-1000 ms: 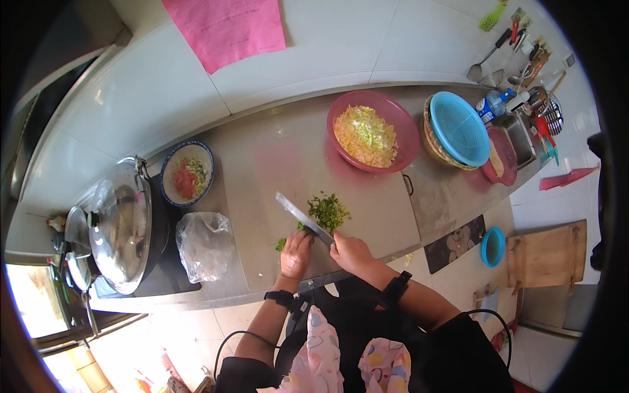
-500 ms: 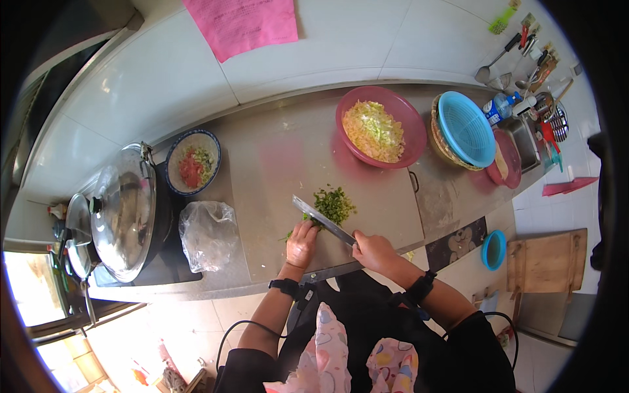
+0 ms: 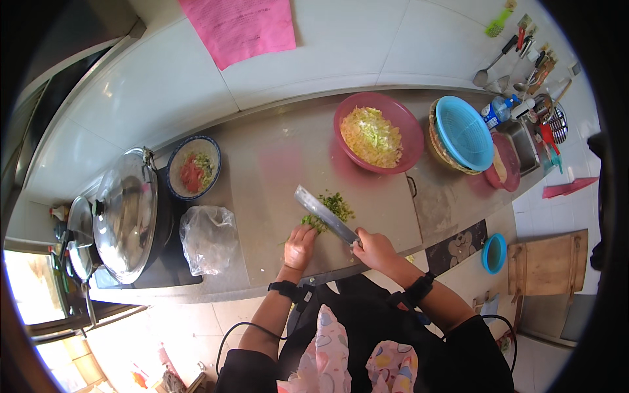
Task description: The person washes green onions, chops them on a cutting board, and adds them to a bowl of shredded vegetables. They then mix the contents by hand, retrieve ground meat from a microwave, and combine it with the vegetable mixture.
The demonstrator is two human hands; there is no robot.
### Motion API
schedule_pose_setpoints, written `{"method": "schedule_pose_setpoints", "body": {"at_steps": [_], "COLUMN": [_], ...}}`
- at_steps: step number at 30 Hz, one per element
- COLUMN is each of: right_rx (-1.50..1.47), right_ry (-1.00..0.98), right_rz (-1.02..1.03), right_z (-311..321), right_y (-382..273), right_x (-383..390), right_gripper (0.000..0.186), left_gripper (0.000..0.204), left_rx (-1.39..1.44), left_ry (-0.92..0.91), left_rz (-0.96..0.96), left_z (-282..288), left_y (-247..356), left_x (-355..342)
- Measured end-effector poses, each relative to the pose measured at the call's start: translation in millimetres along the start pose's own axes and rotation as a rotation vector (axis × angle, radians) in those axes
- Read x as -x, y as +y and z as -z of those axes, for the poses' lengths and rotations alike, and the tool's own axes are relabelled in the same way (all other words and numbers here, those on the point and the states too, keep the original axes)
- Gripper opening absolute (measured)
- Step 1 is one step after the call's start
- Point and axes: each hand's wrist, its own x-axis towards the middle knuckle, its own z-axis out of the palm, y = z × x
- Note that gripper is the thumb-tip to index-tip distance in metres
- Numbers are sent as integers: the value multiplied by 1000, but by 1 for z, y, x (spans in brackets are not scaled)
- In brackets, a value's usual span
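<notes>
A long grey counter runs beneath a white tiled wall where a pink cloth hangs. Pale floor tiles lie below, bright daylight glaring at the lower left.

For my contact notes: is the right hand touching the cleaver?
Touching. The head view shows the right hand closed around the handle end of the cleaver, whose blade reaches out over the chopped greens.

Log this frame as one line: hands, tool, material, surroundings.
right hand: grips cleaver | left hand: pins green herbs | surface: cutting board | nearby: pink bowl of shredded vegetables, plastic bag
</notes>
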Motion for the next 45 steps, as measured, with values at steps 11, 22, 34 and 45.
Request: {"method": "schedule_pose_setpoints", "body": {"at_steps": [11,22,34,45], "right_rx": [174,89,115,-19], "right_ry": [-108,39,-78,28], "right_rz": [119,23,121,16], "right_z": [-8,-2,-3,-22], "right_y": [-6,2,-8,-18], "right_x": [-1,-18,-5,-32], "right_gripper": [12,18,14,19], "left_gripper": [14,19,19,19], "left_rx": [0,15,21,1], "left_ry": [35,-4,45,8], "left_rz": [59,50,85,48], "left_z": [2,4,7,12], "left_y": [3,9,5,11], "left_x": [3,-10,1,-1]}}
